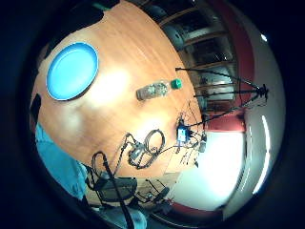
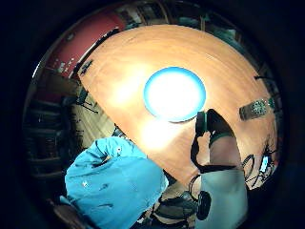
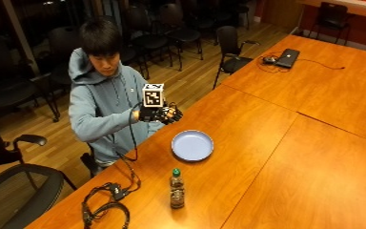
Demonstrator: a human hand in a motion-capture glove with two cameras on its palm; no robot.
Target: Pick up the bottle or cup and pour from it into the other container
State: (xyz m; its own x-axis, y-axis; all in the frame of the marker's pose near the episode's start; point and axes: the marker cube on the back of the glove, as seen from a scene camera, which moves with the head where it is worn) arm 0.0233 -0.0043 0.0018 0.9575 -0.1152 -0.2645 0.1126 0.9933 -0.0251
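Note:
A clear plastic bottle (image 3: 177,189) with a green cap stands upright on the wooden table (image 3: 265,143), near its front edge. It also shows in both palm views, bottle (image 1: 153,90) and bottle (image 2: 256,109). A round blue plate (image 3: 192,145) lies on the table between the bottle and the person, also seen as plate (image 1: 71,70) and plate (image 2: 175,93). My gloved right hand (image 3: 161,114) hangs in the air in front of the person's chest, above the table's edge. Its fingers are relaxed and hold nothing. It is well apart from the plate and farther still from the bottle.
A bundle of black cables (image 3: 106,210) lies on the table's near corner, left of the bottle. A laptop (image 3: 288,57) sits far back on the table. Chairs stand along the table's left side, one office chair (image 3: 18,191) close by.

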